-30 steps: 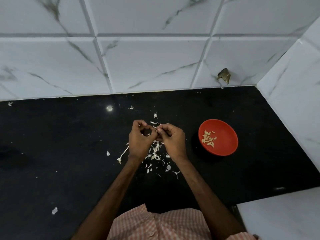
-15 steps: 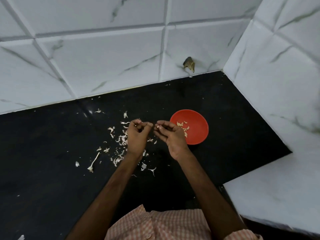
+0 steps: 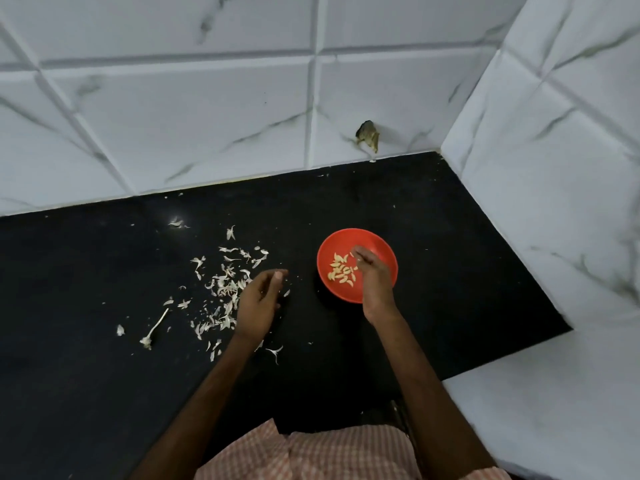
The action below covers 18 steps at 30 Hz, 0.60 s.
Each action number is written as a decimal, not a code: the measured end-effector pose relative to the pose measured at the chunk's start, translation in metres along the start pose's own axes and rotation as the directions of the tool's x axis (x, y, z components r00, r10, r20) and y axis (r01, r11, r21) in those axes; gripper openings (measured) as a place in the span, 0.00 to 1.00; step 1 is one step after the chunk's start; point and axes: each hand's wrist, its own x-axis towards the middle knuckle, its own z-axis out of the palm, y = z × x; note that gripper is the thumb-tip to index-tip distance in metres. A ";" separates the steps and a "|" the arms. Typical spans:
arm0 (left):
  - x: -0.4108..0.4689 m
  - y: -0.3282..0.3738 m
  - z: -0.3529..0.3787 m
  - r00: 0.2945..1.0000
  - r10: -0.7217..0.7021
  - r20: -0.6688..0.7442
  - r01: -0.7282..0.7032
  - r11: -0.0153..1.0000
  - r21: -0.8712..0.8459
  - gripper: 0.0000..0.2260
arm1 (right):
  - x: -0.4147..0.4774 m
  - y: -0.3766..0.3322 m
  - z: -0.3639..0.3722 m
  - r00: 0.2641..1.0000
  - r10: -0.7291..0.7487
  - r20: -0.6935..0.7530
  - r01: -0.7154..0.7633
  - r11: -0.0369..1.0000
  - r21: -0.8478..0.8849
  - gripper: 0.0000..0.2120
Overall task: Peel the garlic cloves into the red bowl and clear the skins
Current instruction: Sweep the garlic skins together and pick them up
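You are standing at a black countertop (image 3: 86,393) set into a corner of white, marble-veined tiles (image 3: 173,116). Nearest to you, checked orange-and-white cloth (image 3: 311,452) fills the bottom edge, and both your bare forearms reach forward from it.

Your left hand (image 3: 259,303) hangs just above the counter, back upward and fingers loosely curled. The thumb and forefinger tips meet, but I cannot tell whether they pinch anything. It sits at the right edge of the garlic skins (image 3: 225,285), a loose scatter of pale, papery flakes spread to its left and beyond it. A thin dry stalk (image 3: 154,329) lies apart from them, further left.

Your right hand (image 3: 372,278) is over the red bowl (image 3: 381,242), fingers bunched and pointing down into it. Something pale shows at the tips; whether it is a held clove I cannot tell.

The bowl stands on the counter, right of the skins. The peeled cloves (image 3: 341,270) lie inside, small, yellowish and curved, clustered on its left side.

On the back wall beyond, a dark chipped hole (image 3: 367,135) breaks one tile.
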 end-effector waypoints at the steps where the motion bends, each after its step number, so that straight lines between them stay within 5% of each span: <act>1: -0.002 -0.006 -0.003 1.000 0.002 -0.030 -0.001 0.999 0.043 0.08 | -0.002 0.002 0.001 0.998 -0.062 0.008 0.063 0.992 -0.111 0.17; 4: -0.007 -0.022 -0.015 0.990 0.031 -0.138 -0.010 0.989 0.151 0.04 | -0.008 0.013 0.005 0.954 -0.285 0.094 0.298 0.868 -0.397 0.21; 8: -0.023 -0.035 -0.039 0.981 0.147 -0.123 -0.100 0.940 0.327 0.07 | -0.033 0.036 0.027 0.797 -0.540 0.272 0.603 0.679 -0.419 0.20; 10: -0.039 -0.043 -0.058 0.976 0.195 -0.100 -0.129 0.881 0.455 0.12 | -0.054 0.066 0.040 0.753 -0.471 0.459 0.655 0.598 -0.461 0.28; 12: -0.054 -0.056 -0.083 0.961 0.252 -0.118 -0.133 0.789 0.600 0.19 | -0.070 0.107 0.048 0.741 -0.295 0.603 0.669 0.401 -0.626 0.44; 15: -0.069 -0.087 -0.137 0.942 0.237 -0.238 0.029 0.650 0.759 0.31 | -0.082 0.164 0.054 0.777 -0.217 0.591 0.618 0.082 -0.782 0.53; 18: -0.071 -0.121 -0.183 0.918 0.049 -0.392 0.274 0.636 0.721 0.47 | -0.079 0.174 0.079 0.806 -0.316 0.501 0.546 0.070 -0.835 0.52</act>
